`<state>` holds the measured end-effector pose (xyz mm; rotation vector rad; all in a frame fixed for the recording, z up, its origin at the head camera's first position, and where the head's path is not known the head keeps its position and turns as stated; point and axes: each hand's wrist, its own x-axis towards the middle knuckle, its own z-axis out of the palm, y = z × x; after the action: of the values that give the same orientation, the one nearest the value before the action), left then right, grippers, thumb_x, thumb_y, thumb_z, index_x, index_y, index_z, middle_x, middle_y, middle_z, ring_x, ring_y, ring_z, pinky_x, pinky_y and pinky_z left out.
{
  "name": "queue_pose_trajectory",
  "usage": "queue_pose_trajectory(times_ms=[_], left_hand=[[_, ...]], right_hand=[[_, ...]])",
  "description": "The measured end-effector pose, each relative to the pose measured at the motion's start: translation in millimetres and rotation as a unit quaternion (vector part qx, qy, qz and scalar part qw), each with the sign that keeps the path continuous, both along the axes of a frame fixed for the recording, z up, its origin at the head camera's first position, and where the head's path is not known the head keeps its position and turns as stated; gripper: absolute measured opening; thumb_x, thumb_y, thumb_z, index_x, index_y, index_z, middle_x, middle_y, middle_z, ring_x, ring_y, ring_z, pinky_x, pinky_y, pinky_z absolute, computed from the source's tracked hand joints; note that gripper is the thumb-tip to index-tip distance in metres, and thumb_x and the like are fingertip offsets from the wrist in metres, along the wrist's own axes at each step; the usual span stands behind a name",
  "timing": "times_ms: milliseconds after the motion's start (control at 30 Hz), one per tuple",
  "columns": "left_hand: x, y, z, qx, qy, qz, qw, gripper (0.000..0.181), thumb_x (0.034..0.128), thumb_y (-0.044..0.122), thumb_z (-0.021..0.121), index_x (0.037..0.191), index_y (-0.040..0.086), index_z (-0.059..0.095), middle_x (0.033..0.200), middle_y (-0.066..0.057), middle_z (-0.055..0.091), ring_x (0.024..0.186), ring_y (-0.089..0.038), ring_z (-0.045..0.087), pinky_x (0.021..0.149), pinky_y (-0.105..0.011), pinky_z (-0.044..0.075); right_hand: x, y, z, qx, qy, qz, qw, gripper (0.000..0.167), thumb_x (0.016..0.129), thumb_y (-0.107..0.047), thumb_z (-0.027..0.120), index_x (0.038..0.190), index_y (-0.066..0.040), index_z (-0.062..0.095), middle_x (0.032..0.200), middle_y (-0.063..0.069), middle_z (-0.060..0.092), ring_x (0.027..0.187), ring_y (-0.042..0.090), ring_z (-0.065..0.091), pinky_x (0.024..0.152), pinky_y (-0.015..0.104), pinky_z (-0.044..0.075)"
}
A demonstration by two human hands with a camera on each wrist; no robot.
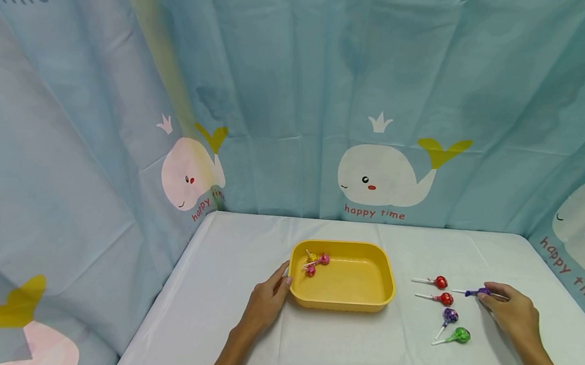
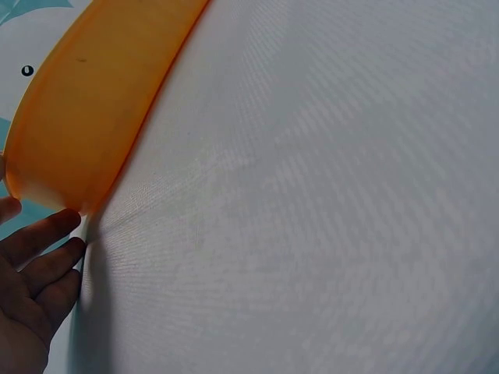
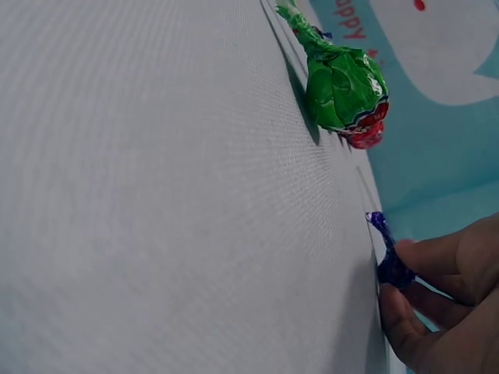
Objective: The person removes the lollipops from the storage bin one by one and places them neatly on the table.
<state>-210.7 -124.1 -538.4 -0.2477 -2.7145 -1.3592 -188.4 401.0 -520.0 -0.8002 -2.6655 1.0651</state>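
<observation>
My right hand (image 1: 513, 308) pinches a purple-wrapped lollipop (image 3: 395, 269) between thumb and fingers, low at the right side of the table. The lollipop's white stick points left in the head view. Against the left end of a yellow plastic tray (image 1: 330, 303) rests my left hand (image 1: 267, 304), its fingers loosely extended along the outer wall. Inside the tray's left end lie a yellow lollipop (image 1: 312, 257) and two pink lollipops (image 1: 324, 258). Between tray and right hand lie two red lollipops (image 1: 445, 299), another purple lollipop (image 1: 450, 315) and a green lollipop (image 1: 461, 335).
A white cloth (image 1: 348, 346) covers the table. Blue curtains (image 1: 277, 94) printed with whales hang close behind the table and along its left and right sides.
</observation>
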Motion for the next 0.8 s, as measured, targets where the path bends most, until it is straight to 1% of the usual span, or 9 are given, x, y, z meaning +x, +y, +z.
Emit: queue_pose_trajectory(times_ms=[133,200,300,367,433,533,633,733,800], left_hand=[[-0.3,-0.1,-0.9,0.004,0.0,-0.001,1.0,0.057,0.1105,0.051,0.051,0.162,0.026,0.048,0.133,-0.003,0.074,0.124,-0.022,0.068,0.113,-0.05,0.05],[-0.5,-0.3,-1.3,0.005,-0.001,-0.002,1.0,0.057,0.1105,0.051,0.051,0.162,0.026,0.047,0.134,-0.004,0.074,0.126,-0.023,0.068,0.113,-0.05,0.05],[-0.5,-0.5,-1.7,0.005,-0.002,-0.003,1.0,0.058,0.1106,0.051,0.051,0.162,0.025,0.047,0.135,-0.004,0.074,0.127,-0.024,0.067,0.113,-0.051,0.05],[-0.5,-0.5,-1.7,0.005,-0.002,-0.003,1.0,0.058,0.1107,0.051,0.051,0.162,0.024,0.047,0.135,-0.005,0.073,0.127,-0.024,0.067,0.113,-0.051,0.05],[-0.3,-0.6,-1.4,0.004,-0.001,-0.003,1.0,0.057,0.1106,0.05,0.051,0.162,0.025,0.048,0.134,-0.004,0.074,0.126,-0.024,0.067,0.113,-0.051,0.05],[-0.1,-0.5,-1.0,0.002,0.0,-0.001,1.0,0.057,0.1106,0.05,0.052,0.162,0.026,0.048,0.134,-0.003,0.074,0.126,-0.023,0.067,0.113,-0.051,0.05],[0.1,-0.2,-0.7,0.003,0.0,-0.001,1.0,0.056,0.1106,0.048,0.053,0.162,0.026,0.048,0.134,-0.003,0.074,0.126,-0.023,0.067,0.113,-0.05,0.05],[0.2,-0.3,-0.4,0.005,0.001,-0.002,1.0,0.056,0.1106,0.048,0.053,0.162,0.026,0.048,0.134,-0.004,0.074,0.126,-0.022,0.067,0.113,-0.05,0.05],[0.3,-0.4,-0.2,0.007,0.001,-0.002,1.0,0.056,0.1106,0.048,0.053,0.161,0.026,0.048,0.134,-0.004,0.074,0.126,-0.022,0.067,0.113,-0.05,0.05]], right_hand=[[1.5,-1,3.4,-0.001,0.002,-0.001,1.0,0.045,0.101,-0.016,0.071,0.138,0.008,0.061,0.137,0.034,0.061,0.126,0.054,0.058,0.099,0.065,0.043],[2.1,-2,4.7,-0.002,0.002,-0.002,1.0,0.044,0.102,-0.016,0.071,0.138,0.008,0.061,0.136,0.034,0.062,0.125,0.054,0.059,0.094,0.06,0.047],[2.4,-3,6.4,-0.005,0.003,-0.004,1.0,0.045,0.102,-0.017,0.071,0.138,0.009,0.061,0.136,0.034,0.063,0.12,0.053,0.063,0.076,0.042,0.055],[2.2,-5,8.4,-0.007,0.002,-0.008,0.9999,0.046,0.103,-0.018,0.07,0.14,0.008,0.06,0.138,0.034,0.062,0.118,0.052,0.064,0.062,0.029,0.053],[2.2,-7,10.0,-0.011,0.002,-0.011,0.9999,0.049,0.104,-0.02,0.069,0.141,0.008,0.058,0.14,0.034,0.06,0.118,0.051,0.062,0.054,0.021,0.048],[2.0,-11,14.7,-0.012,0.003,-0.016,0.9998,0.05,0.105,-0.023,0.068,0.144,0.006,0.057,0.143,0.034,0.057,0.123,0.05,0.056,0.062,0.025,0.052],[2.4,-16,18.4,-0.014,0.012,-0.012,0.9998,0.052,0.105,-0.024,0.067,0.146,0.006,0.055,0.147,0.033,0.055,0.129,0.051,0.051,0.082,0.045,0.058],[2.4,-20,20.9,-0.02,0.022,-0.005,0.9996,0.052,0.107,-0.024,0.065,0.146,0.007,0.054,0.149,0.033,0.053,0.131,0.052,0.05,0.098,0.062,0.05],[2.1,-23,22.9,-0.019,0.026,0.001,0.9995,0.052,0.107,-0.025,0.065,0.147,0.007,0.054,0.148,0.033,0.054,0.13,0.051,0.052,0.092,0.051,0.055]])
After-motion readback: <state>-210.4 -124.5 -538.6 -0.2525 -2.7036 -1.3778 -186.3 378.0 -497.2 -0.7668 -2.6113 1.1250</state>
